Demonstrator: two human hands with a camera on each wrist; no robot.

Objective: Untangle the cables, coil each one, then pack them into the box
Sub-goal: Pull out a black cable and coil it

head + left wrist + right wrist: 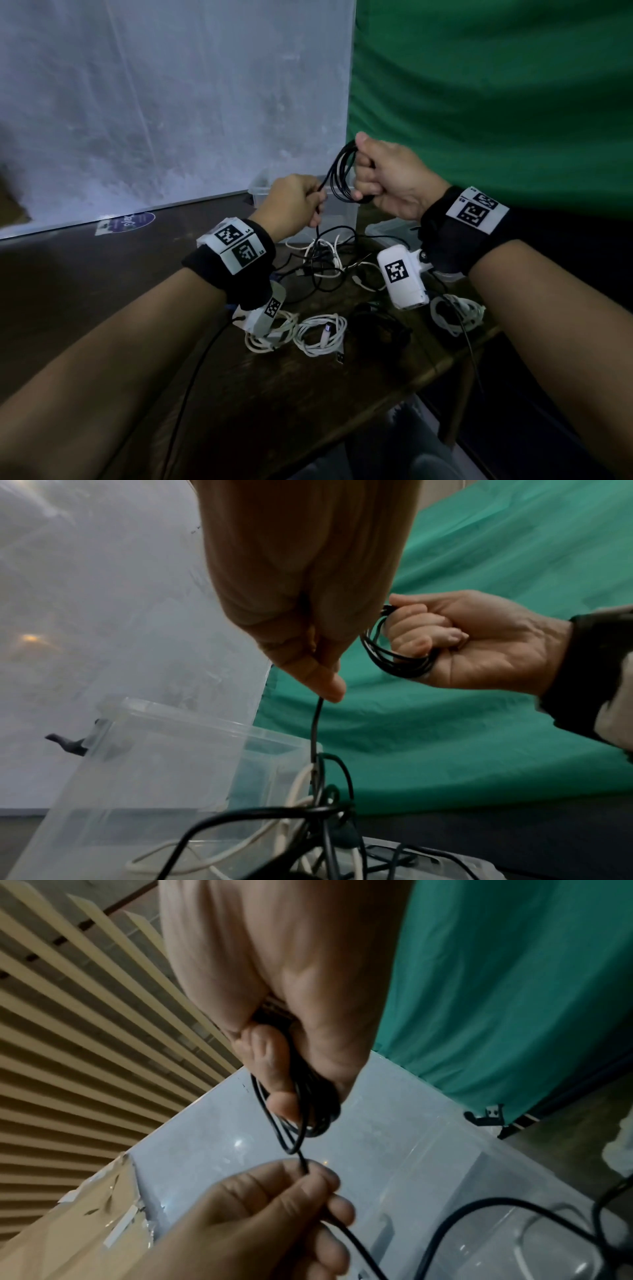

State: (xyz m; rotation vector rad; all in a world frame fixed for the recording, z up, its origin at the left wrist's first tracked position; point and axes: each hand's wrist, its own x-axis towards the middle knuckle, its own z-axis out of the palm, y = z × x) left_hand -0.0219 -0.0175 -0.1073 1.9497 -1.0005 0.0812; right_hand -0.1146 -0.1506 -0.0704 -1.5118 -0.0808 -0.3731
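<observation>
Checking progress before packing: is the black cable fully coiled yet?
Not yet. The right hand holds several loops of black cable; its tail runs through the left hand into the tangle.

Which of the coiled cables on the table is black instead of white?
The black coil at the table's near edge, lying between two white coils; all other finished coils there are white.

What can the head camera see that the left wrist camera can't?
Only the head view shows the coiled white cables lying near the table's front edge, a coiled black cable beside them, and both wristbands with square markers.

Only the left wrist view shows the right hand's curled fingers from the palm side, and the black strand dropping straight into the tangled pile.

Both show the left hand pinching the black cable, the right hand gripping its loops, the clear box and the green cloth.
</observation>
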